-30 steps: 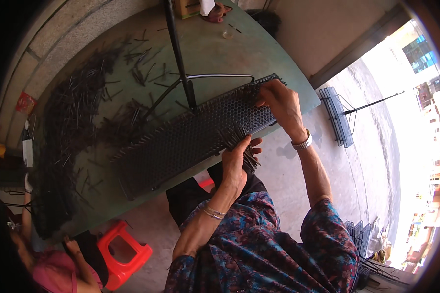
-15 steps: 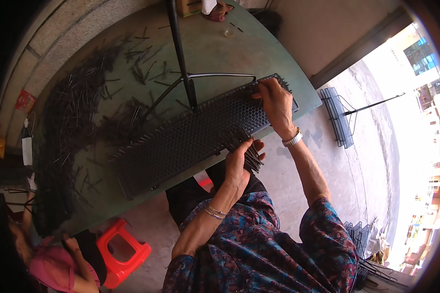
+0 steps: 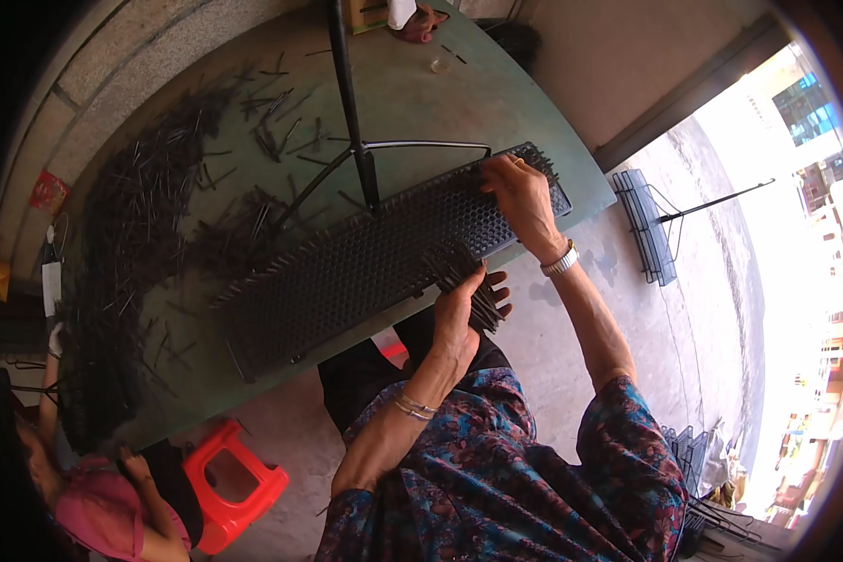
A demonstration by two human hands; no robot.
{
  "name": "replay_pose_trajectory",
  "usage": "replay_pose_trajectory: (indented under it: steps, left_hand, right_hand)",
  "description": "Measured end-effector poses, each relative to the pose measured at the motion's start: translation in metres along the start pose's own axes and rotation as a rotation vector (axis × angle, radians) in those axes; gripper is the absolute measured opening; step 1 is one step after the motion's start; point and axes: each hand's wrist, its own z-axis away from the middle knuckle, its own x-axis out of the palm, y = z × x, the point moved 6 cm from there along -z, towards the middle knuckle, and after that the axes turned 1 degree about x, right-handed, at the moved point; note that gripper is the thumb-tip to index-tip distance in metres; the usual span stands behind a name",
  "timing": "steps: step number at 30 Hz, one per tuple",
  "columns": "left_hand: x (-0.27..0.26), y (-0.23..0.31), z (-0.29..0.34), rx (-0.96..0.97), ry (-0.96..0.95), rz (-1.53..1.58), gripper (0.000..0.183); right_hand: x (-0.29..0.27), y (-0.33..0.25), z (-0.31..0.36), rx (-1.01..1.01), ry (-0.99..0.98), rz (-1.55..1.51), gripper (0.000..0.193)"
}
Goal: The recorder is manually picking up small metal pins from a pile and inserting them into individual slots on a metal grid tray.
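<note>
A long black panel full of small holes lies slantwise on the table. Short dark pieces stand along its far edge and crowd its right end. From its far side rises a black pole with a two-armed brace. My left hand is closed around a bundle of thin black sticks, held over the panel's near edge. At the right end, my right hand has its fingertips pinched together against the panel's surface. Whatever lies between those fingertips is hidden.
Loose black sticks are heaped on the left of the green table. A co-worker in pink sits at lower left, beside a red stool. Another panel with a pole stands on the floor at right.
My right hand has shifted slightly left along the panel, and its fingers have curled in more. My left hand stays nearly where it was. The co-worker's far arm has moved up.
</note>
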Motion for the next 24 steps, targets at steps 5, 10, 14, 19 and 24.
replay_pose_trajectory:
  steps: [5, 10, 14, 19, 24]
  left_hand:
    - [-0.003, 0.003, -0.001, 0.056, -0.001, -0.069, 0.021]
    - [-0.001, 0.007, 0.004, 0.108, 0.008, -0.042, 0.018]
    - [-0.002, 0.006, 0.004, 0.098, 0.039, -0.004, 0.018]
    - [0.002, 0.006, 0.005, 0.105, 0.013, 0.007, 0.019]
    - [0.002, 0.01, 0.002, 0.128, -0.012, -0.009, 0.02]
  right_hand:
    - [0.013, -0.01, 0.002, -0.083, -0.046, 0.247, 0.011]
    - [0.015, 0.004, 0.0, -0.031, -0.017, 0.209, 0.015]
    - [0.013, 0.003, 0.005, -0.059, 0.07, 0.191, 0.016]
    - [0.013, 0.0, 0.009, -0.132, -0.017, 0.371, 0.017]
    - [-0.001, -0.019, 0.018, -0.134, 0.023, 0.3, 0.02]
